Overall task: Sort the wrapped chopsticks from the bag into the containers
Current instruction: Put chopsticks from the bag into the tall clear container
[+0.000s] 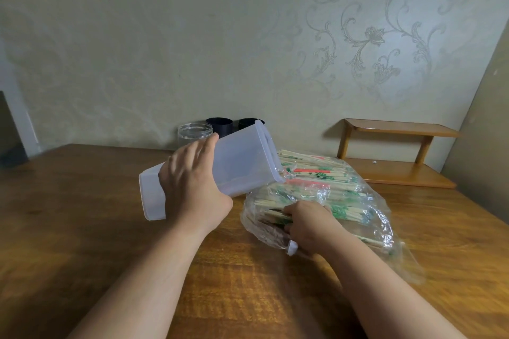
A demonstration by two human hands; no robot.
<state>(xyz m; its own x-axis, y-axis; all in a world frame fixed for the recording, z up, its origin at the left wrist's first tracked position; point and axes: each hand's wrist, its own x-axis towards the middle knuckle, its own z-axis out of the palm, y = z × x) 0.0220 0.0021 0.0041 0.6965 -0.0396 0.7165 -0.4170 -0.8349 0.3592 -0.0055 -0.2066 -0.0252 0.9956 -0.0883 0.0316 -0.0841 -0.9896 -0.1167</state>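
Wrapped chopsticks [316, 173] lie crosswise in clear plastic bag [385, 245], our right hand [308, 221] grasping some, left hand [192, 187] gripping tilted translucent plastic container [242, 157] alongside.

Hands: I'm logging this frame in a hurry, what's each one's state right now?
Left hand: grips the tilted translucent container.
Right hand: grips wrapped chopsticks inside the plastic bag.

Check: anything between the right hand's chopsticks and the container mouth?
Yes, the plastic bag's film. The left hand tilts the container, mouth over the bag's top. The right hand grips wrapped chopsticks at its open end; they must clear the film first.
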